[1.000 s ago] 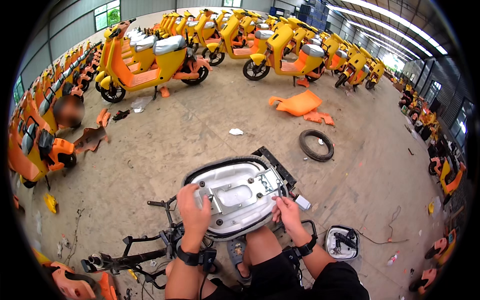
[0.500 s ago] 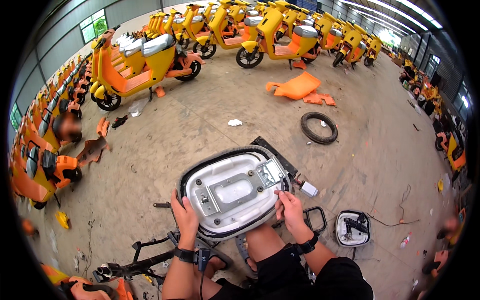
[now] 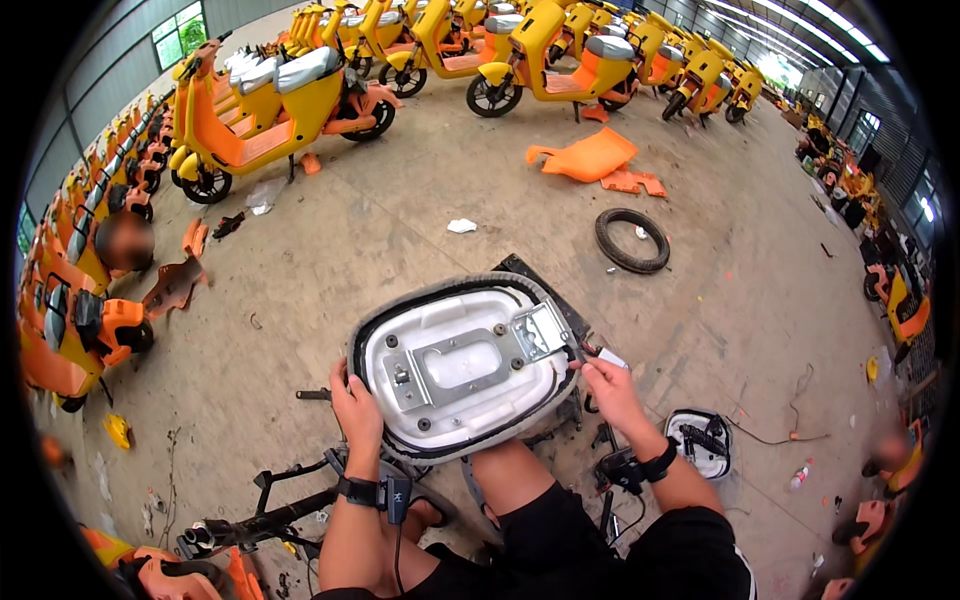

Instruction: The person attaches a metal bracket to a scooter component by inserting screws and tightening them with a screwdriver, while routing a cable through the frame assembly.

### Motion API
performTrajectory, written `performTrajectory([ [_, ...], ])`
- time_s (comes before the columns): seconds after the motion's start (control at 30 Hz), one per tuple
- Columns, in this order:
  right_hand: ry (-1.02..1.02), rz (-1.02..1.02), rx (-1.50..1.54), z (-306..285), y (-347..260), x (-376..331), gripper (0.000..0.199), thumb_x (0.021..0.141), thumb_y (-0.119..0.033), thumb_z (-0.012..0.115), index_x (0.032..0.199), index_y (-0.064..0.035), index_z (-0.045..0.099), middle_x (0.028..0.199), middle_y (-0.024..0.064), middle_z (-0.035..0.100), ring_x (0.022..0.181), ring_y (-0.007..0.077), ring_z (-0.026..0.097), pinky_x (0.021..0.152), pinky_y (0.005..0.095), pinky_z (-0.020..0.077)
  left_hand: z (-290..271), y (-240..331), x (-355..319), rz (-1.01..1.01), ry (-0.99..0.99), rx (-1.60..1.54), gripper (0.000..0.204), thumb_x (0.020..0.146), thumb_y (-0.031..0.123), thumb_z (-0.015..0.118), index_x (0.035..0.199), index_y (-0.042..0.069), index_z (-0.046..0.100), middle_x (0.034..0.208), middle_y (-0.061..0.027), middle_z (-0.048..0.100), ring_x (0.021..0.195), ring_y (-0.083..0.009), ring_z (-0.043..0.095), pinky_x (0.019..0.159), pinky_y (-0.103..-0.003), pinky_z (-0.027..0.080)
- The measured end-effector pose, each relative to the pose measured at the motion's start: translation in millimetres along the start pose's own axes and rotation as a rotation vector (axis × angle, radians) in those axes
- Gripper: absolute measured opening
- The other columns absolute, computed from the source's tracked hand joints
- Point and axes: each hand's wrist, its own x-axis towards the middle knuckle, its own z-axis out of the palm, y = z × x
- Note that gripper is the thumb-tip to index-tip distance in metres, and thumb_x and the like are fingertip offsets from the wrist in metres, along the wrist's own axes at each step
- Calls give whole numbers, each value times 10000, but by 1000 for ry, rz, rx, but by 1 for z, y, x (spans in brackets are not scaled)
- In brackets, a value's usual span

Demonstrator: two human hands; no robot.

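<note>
An upturned scooter seat [image 3: 425, 310] lies before me, white plastic underside up, with a dark seal around its rim. A flat metal plate [image 3: 432, 388] with an oval cutout is fixed to it, and a shiny hinge bracket [image 3: 540, 330] sits at its far right end. My left hand [image 3: 357, 408] grips the seat's left edge, thumb on top. At the right edge, beside the hinge bracket, my right hand [image 3: 612, 390] is pinched closed; a small dark thing shows at its fingertips, too small to name.
A black scooter frame [image 3: 265, 525] lies at the lower left. Another upturned seat [image 3: 690, 462] rests right of my right forearm. Farther off are a tire [image 3: 632, 240], orange body panels [image 3: 590, 155] and rows of yellow scooters [image 3: 545, 65].
My right hand has moved up and right along the seat's edge, closer to the hinge bracket. The left hand still holds the left edge. The whole view has shifted slightly.
</note>
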Motion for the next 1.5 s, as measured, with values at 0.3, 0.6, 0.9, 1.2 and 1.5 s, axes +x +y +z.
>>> performTrajectory([
  [0.3, -30, -178, -433, -8, -41, 5, 331, 912, -169, 578, 1230, -81, 609, 608, 77, 547, 554, 165, 526, 583, 310, 441, -2, -5, 0, -15, 8, -35, 374, 955, 89, 416, 1302, -47, 454, 1257, -243, 559, 1161, -345, 549, 1000, -385, 408],
  [0.6, -110, -206, -728, 40, -41, 58, 334, 881, -162, 509, 1176, -82, 646, 893, 260, 650, 839, 437, 625, 776, 499, 495, -1, 5, 0, -17, 11, -40, 375, 952, 86, 422, 1300, -48, 462, 1248, -243, 570, 1164, -352, 556, 1000, -387, 410],
  [0.9, 2, -250, -686, 69, -36, 58, 347, 878, -130, 514, 1188, -25, 631, 852, 291, 638, 808, 452, 621, 757, 503, 498, -4, 3, -1, -46, 0, -36, 372, 959, 90, 407, 1312, -21, 449, 1244, -244, 569, 1152, -369, 559, 972, -398, 422],
  [1.2, -194, 183, -675, 71, -61, 59, 414, 858, -114, 498, 1251, -22, 591, 784, 256, 663, 739, 404, 654, 755, 464, 522, -5, 7, -2, -54, -7, -72, 381, 942, 80, 432, 1303, -39, 452, 1226, -249, 561, 1129, -366, 550, 983, -401, 405],
  [1.5, -192, 129, -474, 53, -36, 69, 422, 869, -135, 567, 1263, 17, 570, 796, 184, 693, 503, 189, 629, 485, 323, 508, 10, 91, -35, 424, -12, -148, 184, 889, 5, 535, 1054, 8, 618, 973, -140, 644, 895, -294, 627, 816, -366, 489],
])
